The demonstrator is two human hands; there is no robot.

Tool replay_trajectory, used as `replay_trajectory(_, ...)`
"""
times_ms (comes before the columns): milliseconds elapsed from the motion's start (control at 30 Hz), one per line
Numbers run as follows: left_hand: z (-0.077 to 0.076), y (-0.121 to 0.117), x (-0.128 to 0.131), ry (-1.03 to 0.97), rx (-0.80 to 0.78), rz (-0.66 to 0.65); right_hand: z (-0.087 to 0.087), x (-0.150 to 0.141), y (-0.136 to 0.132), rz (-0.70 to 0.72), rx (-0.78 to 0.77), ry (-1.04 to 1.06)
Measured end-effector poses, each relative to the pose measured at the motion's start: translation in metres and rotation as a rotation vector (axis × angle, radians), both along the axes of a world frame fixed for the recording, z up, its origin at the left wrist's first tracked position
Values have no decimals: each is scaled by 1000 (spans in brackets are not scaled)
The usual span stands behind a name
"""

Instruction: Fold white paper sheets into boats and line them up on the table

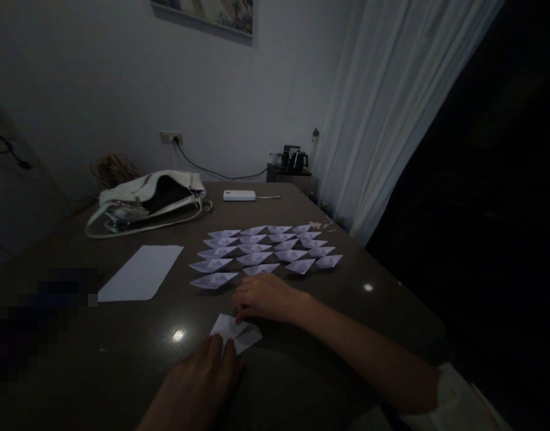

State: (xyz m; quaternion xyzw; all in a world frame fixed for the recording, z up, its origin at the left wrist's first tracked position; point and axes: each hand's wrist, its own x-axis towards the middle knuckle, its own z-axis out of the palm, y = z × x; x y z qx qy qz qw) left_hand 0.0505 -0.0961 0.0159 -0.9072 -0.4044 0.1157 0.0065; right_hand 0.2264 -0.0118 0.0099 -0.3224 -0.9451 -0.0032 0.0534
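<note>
A small folded piece of white paper (249, 340) lies on the dark table in front of me, with a slit-like opening between its folds. My left hand (203, 374) presses its fingertips onto the near left edge of this paper, holding it down. From the far side, my right hand (268, 296) has its fingers bent and closed at the paper's upper edge; the thumb and index finger touch the fold. Just beyond my right hand stand several folded paper boats (214, 281) in rows, the nearest ones close to its knuckles.
A stack of white paper (142, 273) lies to the left. Farther back are a white handbag (149, 185) and a white power bank (239, 196) with a short cable. Small scraps (317, 225) lie near the right edge. A kettle (298, 160) stands beyond the table, beside a curtain (368, 120).
</note>
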Motion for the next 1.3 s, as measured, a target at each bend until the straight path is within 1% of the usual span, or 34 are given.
replay_trajectory(133,2,-1,0,-1,-2,5,-2,6,-5,-4,17,7)
replay_trajectory(267,0,-1,-1,-22,5,14,-2,14,-12,-12,18,30)
replay_trajectory(400,-1,0,-2,-28,-30,5,-4,24,-19,-29,2,48)
replay_trajectory(533,1,-1,0,-40,-17,5,-9,31,-28,-85,-27,84)
replay_trajectory(667,1,-2,1,-26,21,18,-14,35,-35,-173,-140,222)
replay_trajectory(733,-1,-2,0,-38,46,-3,-13,36,-37,-189,-196,316)
replay_trajectory(800,-5,-2,0,-46,89,-31,-11,36,-38,-183,-213,370)
replay_trajectory(967,-15,0,0,-26,181,-88,-8,32,-39,-130,-177,312)
replay_trajectory(1067,-17,1,-1,-41,209,-103,-10,29,-40,-141,-138,279)
replay_trajectory(1167,-18,2,-1,-92,224,-103,-14,24,-38,-154,-87,258)
replay_trajectory(1300,-21,5,-2,-169,199,-82,-14,13,-29,-150,1,199)
